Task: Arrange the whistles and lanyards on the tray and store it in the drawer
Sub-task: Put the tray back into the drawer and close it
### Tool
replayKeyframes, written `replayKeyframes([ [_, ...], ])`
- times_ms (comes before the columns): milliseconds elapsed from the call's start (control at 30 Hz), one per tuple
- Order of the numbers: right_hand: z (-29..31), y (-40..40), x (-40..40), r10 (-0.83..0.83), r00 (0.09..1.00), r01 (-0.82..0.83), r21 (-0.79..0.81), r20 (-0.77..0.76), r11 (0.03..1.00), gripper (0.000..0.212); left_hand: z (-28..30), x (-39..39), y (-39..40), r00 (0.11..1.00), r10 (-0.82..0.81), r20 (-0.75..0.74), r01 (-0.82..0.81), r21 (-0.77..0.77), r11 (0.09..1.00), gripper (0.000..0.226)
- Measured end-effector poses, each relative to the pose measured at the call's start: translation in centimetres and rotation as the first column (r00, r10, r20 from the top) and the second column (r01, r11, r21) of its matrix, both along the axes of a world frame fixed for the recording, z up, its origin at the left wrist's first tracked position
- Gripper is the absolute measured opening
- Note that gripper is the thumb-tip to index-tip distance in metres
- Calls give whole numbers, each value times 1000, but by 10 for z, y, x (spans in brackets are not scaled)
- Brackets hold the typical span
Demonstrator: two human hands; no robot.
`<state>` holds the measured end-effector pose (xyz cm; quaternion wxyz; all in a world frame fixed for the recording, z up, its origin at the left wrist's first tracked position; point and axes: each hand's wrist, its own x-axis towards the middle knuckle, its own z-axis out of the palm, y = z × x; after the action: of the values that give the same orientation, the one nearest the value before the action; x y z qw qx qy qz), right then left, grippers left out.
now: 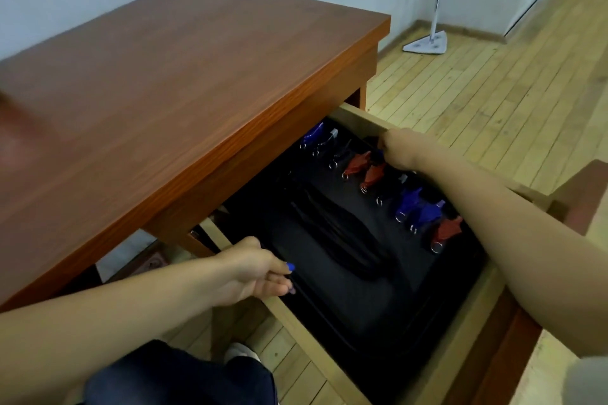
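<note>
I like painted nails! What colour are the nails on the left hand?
Bright blue, seen on the left hand in the head view.

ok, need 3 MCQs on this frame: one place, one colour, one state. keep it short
1. Where is the black tray?
A. On the desk top
B. Inside the open drawer
C. On the floor

2. What colours are the whistles?
A. Green and yellow
B. All white
C. Blue and red

3. What is the left hand doing?
A. Touching the tray's near-left edge
B. Resting on the desk top
C. Holding a mop

Key: 1 B, the tray sits between the drawer walls. 2 C, blue and red whistles line the right side. 3 A, its fingers meet the tray edge.
</note>
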<state>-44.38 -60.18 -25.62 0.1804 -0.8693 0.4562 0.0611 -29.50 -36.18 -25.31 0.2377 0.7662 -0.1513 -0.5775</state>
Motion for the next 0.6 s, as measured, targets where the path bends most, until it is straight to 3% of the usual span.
replayKeyframes([
  [167,7,3,-4,30,998,-33,-71,-47,997,19,2,-5,-10,996,36,-77,-34,32,999,11],
  [300,4,2,-4,53,998,-56,-83,-42,995,14,-2,-3,-17,997,-6,-73,15,115,993,22],
  [400,1,0,-3,66,997,-69,-80,-39,994,13,-10,4,-26,989,-18,-148,57,263,963,31],
  [467,-1,-1,-3,78,996,-83,-84,-51,993,13,-14,5,-31,972,52,-228,26,328,944,39],
  [600,-2,-2,-4,79,995,-85,-87,-66,993,13,-10,0,-39,961,160,-227,-74,347,935,43],
])
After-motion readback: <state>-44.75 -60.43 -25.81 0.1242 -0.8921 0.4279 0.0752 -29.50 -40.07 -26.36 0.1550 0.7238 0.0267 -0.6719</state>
